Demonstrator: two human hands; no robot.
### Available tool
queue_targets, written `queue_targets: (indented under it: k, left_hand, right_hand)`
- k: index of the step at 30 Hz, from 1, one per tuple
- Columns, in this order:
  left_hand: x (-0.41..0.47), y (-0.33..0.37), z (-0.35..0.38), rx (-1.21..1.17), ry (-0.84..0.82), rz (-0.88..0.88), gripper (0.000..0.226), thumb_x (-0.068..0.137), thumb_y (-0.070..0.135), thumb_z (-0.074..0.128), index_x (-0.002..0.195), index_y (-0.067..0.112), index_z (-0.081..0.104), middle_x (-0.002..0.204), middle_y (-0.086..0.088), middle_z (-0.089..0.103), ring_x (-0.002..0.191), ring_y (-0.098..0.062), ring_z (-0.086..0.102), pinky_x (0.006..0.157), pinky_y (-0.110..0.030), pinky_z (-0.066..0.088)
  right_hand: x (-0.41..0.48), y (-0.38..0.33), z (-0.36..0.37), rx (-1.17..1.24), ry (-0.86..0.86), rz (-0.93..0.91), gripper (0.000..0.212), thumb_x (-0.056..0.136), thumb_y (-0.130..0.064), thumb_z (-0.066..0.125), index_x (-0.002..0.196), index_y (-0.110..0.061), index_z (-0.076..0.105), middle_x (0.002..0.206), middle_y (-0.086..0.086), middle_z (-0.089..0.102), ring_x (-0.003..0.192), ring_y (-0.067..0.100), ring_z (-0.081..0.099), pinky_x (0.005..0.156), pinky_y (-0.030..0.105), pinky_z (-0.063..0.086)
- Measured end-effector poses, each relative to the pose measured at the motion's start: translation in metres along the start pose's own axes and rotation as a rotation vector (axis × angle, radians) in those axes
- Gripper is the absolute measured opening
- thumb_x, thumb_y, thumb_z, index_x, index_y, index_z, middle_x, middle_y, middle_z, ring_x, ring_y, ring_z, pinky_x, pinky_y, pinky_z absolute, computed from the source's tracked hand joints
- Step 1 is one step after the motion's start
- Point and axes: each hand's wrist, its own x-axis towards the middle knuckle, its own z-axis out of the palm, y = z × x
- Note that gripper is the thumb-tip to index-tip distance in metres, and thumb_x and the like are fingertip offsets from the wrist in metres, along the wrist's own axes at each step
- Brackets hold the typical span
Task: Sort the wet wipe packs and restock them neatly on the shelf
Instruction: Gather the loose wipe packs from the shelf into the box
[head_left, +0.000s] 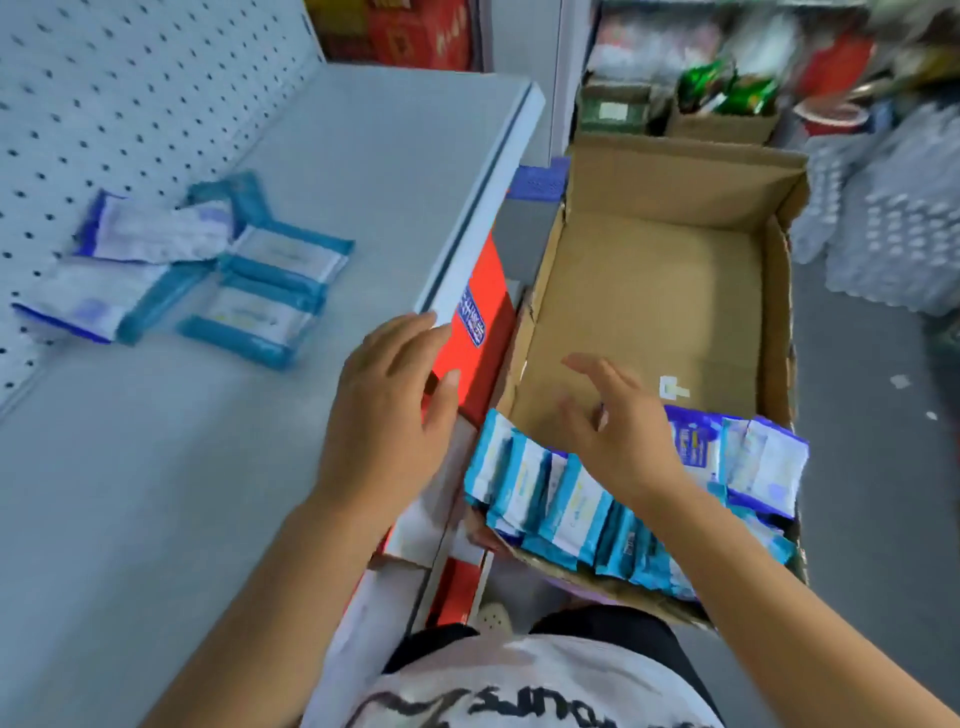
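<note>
Your left hand (389, 410) is flat, fingers relaxed, over the front edge of the shelf (156, 467), holding nothing. Your right hand (618, 431), fingers spread and empty, is above the wet wipe packs (561, 509) standing in the cardboard box (649, 291) at four o'clock. Loose packs (208, 270) lie on the shelf at ten o'clock.

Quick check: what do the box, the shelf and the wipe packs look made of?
The box: brown cardboard, matte, with creased flaps. The shelf: likely painted sheet metal, smooth pale grey, with a perforated back panel. The wipe packs: seemingly soft plastic film, faintly glossy, with flat sealed ends.
</note>
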Motion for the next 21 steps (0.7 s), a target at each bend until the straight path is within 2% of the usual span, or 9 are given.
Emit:
queue_targets:
  k: [4,8,12,14,17,19,21]
  left_hand:
    - [-0.027,-0.055,-0.054,0.108,0.132,-0.158,0.04,0.093,0.022,0.059,0.127,0.001,0.065,0.132,-0.017,0.065,0.125,-0.036,0.059,0.109,-0.049,0.046]
    - [-0.046,-0.11,-0.091,0.209,0.189,-0.351,0.04,0.094,0.024,0.062,0.126,0.001,0.065,0.129,-0.02,0.066,0.122,-0.039,0.059,0.105,-0.05,0.048]
    - [-0.044,-0.153,-0.109,0.216,0.193,-0.498,0.038,0.097,0.024,0.065,0.128,0.002,0.063,0.13,-0.018,0.065,0.123,-0.04,0.055,0.103,-0.051,0.047]
    - [-0.04,-0.173,-0.111,0.218,0.219,-0.526,0.039,0.098,0.026,0.063,0.129,0.001,0.062,0.133,-0.018,0.063,0.126,-0.04,0.053,0.103,-0.051,0.046]
    - [-0.031,-0.197,-0.107,0.176,0.282,-0.59,0.046,0.097,0.027,0.064,0.134,0.001,0.059,0.146,-0.021,0.052,0.134,-0.04,0.048,0.11,-0.051,0.042]
    - [-0.021,-0.207,-0.104,0.125,0.351,-0.67,0.05,0.096,0.027,0.064,0.135,-0.003,0.055,0.142,-0.026,0.05,0.131,-0.043,0.046,0.108,-0.051,0.04]
    - [-0.011,-0.217,-0.104,0.076,0.438,-0.765,0.053,0.096,0.027,0.063,0.134,-0.008,0.051,0.133,-0.03,0.052,0.124,-0.045,0.046,0.104,-0.051,0.039]
  right_hand:
    - [0.018,-0.073,0.025,0.028,0.034,-0.298,0.031,0.094,-0.024,0.061,0.122,-0.012,0.066,0.122,-0.001,0.066,0.114,0.019,0.057,0.098,0.022,0.04]
    - [0.042,-0.132,0.06,0.03,-0.005,-0.424,0.027,0.097,-0.027,0.062,0.12,-0.014,0.07,0.129,0.0,0.065,0.124,0.02,0.054,0.104,0.028,0.043]
    - [0.079,-0.187,0.089,-0.114,-0.157,-0.333,0.037,0.103,-0.037,0.051,0.133,-0.02,0.061,0.143,-0.004,0.055,0.137,0.015,0.04,0.106,0.029,0.042]
    - [0.102,-0.21,0.101,-0.148,-0.175,-0.254,0.039,0.103,-0.04,0.047,0.136,-0.021,0.058,0.145,-0.003,0.053,0.135,0.016,0.042,0.102,0.032,0.047]
    - [0.138,-0.236,0.118,-0.248,-0.2,-0.158,0.042,0.105,-0.041,0.042,0.134,-0.016,0.057,0.137,0.005,0.058,0.122,0.024,0.054,0.094,0.033,0.047]
    - [0.161,-0.245,0.128,-0.33,-0.272,-0.056,0.044,0.104,-0.045,0.041,0.132,-0.014,0.054,0.129,0.01,0.06,0.11,0.028,0.059,0.092,0.038,0.052]
    - [0.176,-0.249,0.138,-0.438,-0.338,0.028,0.047,0.1,-0.052,0.048,0.129,-0.015,0.05,0.119,0.009,0.059,0.1,0.025,0.059,0.086,0.042,0.056]
